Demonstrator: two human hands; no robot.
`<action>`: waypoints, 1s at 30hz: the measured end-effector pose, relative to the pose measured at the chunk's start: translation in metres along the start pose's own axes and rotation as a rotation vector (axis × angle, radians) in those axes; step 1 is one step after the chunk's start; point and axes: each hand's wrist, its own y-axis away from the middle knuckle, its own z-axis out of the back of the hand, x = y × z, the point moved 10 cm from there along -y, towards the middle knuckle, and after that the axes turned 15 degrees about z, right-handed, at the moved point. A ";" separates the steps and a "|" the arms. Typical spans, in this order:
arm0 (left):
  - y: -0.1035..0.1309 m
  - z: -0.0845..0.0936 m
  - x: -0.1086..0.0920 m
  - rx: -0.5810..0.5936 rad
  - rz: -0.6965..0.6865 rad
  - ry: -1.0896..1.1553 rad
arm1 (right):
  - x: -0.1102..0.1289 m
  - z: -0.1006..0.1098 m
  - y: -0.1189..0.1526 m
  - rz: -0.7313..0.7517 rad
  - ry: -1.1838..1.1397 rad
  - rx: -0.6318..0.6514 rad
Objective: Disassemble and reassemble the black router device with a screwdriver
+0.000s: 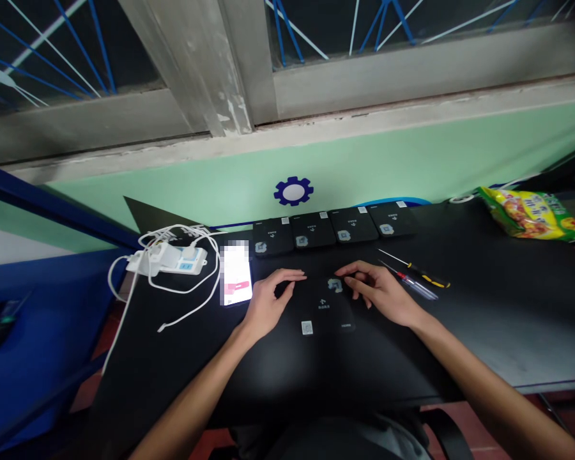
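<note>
Your left hand (271, 297) and right hand (381, 292), both loosely half-spread, flank the far corners of the black panel (322, 313), right of the phone (237, 271), contact unclear against the dark worktop (172, 370); likely light, stiff and slippery, it suits holding by opposite edges.

On our bench (483, 294), 4 panels (314, 227) lie abreast behind 1 panel (326, 314) between our left hand (267, 298) and right hand (382, 292). Leftward we have a phone (238, 275), then a power strip (192, 262); rightward, 2 screwdrivers (419, 285), then a bag (531, 215).
</note>
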 end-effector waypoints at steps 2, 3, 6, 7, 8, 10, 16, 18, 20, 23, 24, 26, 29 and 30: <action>0.000 0.000 0.000 0.001 0.001 0.005 | 0.000 0.000 0.000 0.000 -0.001 0.001; 0.001 0.000 0.000 0.000 0.000 0.008 | 0.000 0.000 -0.001 0.000 -0.002 0.003; 0.001 0.000 0.000 -0.008 0.002 0.018 | 0.000 -0.001 -0.002 0.000 -0.004 0.009; 0.000 0.001 0.000 -0.014 0.004 0.020 | -0.001 -0.001 -0.002 0.000 -0.006 0.010; 0.000 0.001 0.001 -0.021 0.007 0.023 | -0.001 0.000 -0.002 -0.001 -0.007 0.010; 0.000 0.003 0.001 -0.034 0.012 0.027 | -0.002 0.000 -0.002 -0.003 -0.012 0.006; 0.008 0.002 -0.010 0.075 -0.038 -0.008 | -0.001 -0.001 -0.001 -0.001 -0.020 0.000; 0.013 -0.004 -0.018 0.155 -0.087 -0.056 | 0.001 -0.002 -0.001 0.002 -0.018 0.000; 0.018 -0.011 -0.024 0.220 -0.126 -0.104 | 0.003 -0.002 -0.002 0.004 -0.017 -0.003; 0.024 -0.022 -0.028 0.283 -0.165 -0.164 | 0.005 -0.002 -0.003 0.007 -0.018 -0.012; 0.025 -0.024 -0.028 0.296 -0.173 -0.181 | 0.005 -0.002 -0.003 0.007 -0.019 -0.015; 0.025 -0.028 -0.026 0.313 -0.179 -0.206 | 0.004 -0.002 -0.003 0.005 -0.023 -0.019; 0.024 -0.029 -0.022 0.323 -0.171 -0.224 | 0.001 -0.002 -0.003 -0.003 -0.033 -0.019; 0.023 -0.029 -0.022 0.325 -0.168 -0.226 | 0.000 -0.002 -0.003 -0.005 -0.038 -0.017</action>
